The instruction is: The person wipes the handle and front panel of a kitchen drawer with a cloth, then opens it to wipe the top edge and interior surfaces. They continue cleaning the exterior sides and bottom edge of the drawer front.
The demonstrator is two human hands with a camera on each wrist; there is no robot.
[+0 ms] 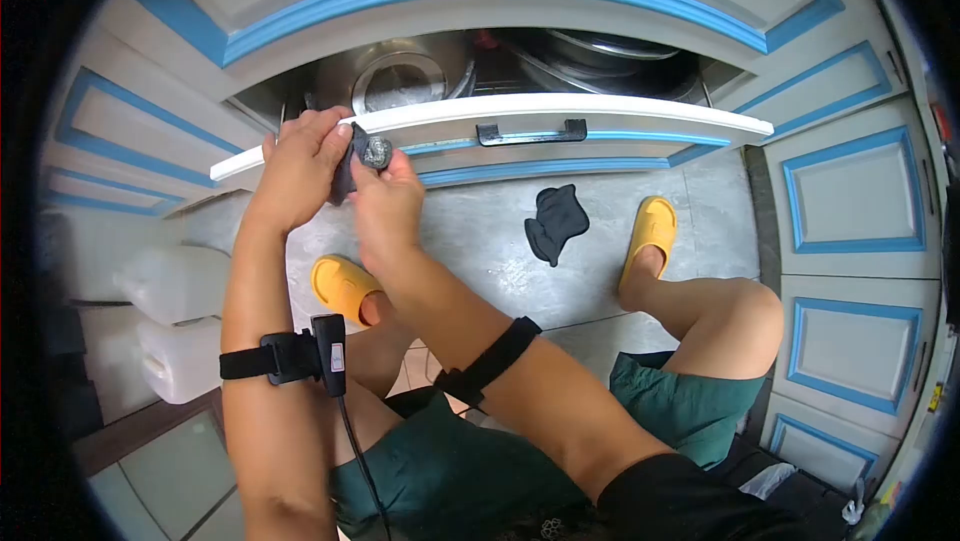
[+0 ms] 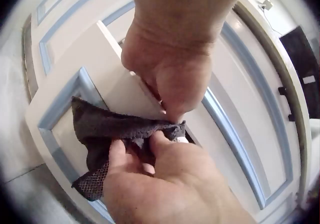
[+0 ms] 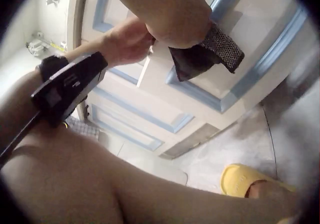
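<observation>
A dark cloth [image 1: 343, 169] with a mesh patch lies against the left part of the open drawer's front [image 1: 450, 121]. My left hand [image 1: 295, 171] grips the drawer's top edge, its thumb at the cloth; in the left wrist view this hand [image 2: 167, 79] hides its curled fingers. Below it, my right hand [image 2: 165, 179] pinches the cloth [image 2: 115, 126] between thumb and fingers; from above, the same hand [image 1: 388, 206] is beside a grey, shiny end of it [image 1: 377, 153]. In the right wrist view, the cloth [image 3: 192, 61] hangs from my right hand [image 3: 180, 24], near my left hand [image 3: 127, 41].
Metal pans [image 1: 400, 76] lie inside the drawer, which has a black handle [image 1: 532, 132]. A black cloth piece [image 1: 560, 224] lies on the grey floor between two yellow slippers [image 1: 655, 231]. Translucent jugs [image 1: 175, 286] stand at the left; cabinet doors [image 1: 855, 191] line the right.
</observation>
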